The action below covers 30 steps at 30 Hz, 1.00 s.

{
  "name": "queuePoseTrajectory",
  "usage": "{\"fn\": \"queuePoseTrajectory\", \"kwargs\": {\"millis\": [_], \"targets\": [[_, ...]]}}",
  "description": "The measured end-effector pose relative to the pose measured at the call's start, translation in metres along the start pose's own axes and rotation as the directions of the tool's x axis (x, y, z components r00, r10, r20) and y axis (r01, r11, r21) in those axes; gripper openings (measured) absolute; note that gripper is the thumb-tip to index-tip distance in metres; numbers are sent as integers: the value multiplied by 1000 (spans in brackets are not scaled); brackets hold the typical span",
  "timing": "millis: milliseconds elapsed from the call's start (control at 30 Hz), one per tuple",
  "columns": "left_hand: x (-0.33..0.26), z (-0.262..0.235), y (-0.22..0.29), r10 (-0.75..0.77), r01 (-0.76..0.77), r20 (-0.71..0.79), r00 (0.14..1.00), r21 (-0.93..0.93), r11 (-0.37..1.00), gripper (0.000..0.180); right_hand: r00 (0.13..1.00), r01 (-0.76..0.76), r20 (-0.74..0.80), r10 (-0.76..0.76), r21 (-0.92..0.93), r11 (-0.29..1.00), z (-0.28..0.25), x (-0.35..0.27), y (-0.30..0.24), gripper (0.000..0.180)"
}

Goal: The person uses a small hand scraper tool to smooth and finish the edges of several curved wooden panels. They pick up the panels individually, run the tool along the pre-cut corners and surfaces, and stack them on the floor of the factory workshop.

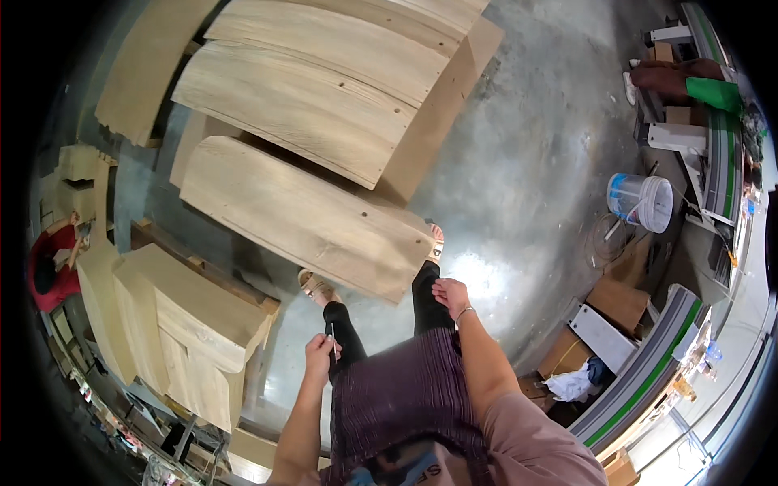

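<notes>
My left hand (318, 355) is closed around a thin, light-coloured stick-like tool (332, 330) that points up past the fingers; its kind is too small to make out. It hovers beside my left leg. My right hand (450, 296), with a bracelet at the wrist, has its fingers curled in beside my right leg; whatever they may pinch cannot be seen. Nearest to both hands is a pale wooden panel (300, 215) with a rounded end and small dark holes, lying just ahead of my feet.
Wider wooden panels (308, 89) lie on cardboard beyond it. At left stands a stack of curved panels (178, 324), with a person in red (55, 271) past it. A white bucket (648, 202) sits on the floor at right, near benches with green-striped edges (648, 373) and another person (673, 81).
</notes>
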<state>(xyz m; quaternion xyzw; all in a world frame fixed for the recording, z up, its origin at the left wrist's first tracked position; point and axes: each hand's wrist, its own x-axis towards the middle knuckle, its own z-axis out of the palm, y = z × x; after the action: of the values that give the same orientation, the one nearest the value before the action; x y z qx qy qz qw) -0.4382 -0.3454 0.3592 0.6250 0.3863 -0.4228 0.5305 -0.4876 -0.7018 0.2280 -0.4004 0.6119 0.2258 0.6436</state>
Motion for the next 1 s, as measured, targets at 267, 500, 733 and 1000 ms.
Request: {"fn": "queuePoseTrajectory", "kwargs": {"millis": [267,500,733,1000], "targets": [[58,60,-39,16,-32,-110,994,-142,989,16,991,-130,21,131,353,927,-5,154,19,34],[97,44,-72,-22,3,-224,974,-86,996,17,959,154,148,-241,445,883,26,259,46,35],[114,56,-61,71,-89,-269,961,-58,994,14,953,-90,263,-151,721,687,62,263,1,42],[144,59,70,490,-422,-192,850,306,853,9,948,-207,317,-6,633,746,39,230,-8,50]]}}
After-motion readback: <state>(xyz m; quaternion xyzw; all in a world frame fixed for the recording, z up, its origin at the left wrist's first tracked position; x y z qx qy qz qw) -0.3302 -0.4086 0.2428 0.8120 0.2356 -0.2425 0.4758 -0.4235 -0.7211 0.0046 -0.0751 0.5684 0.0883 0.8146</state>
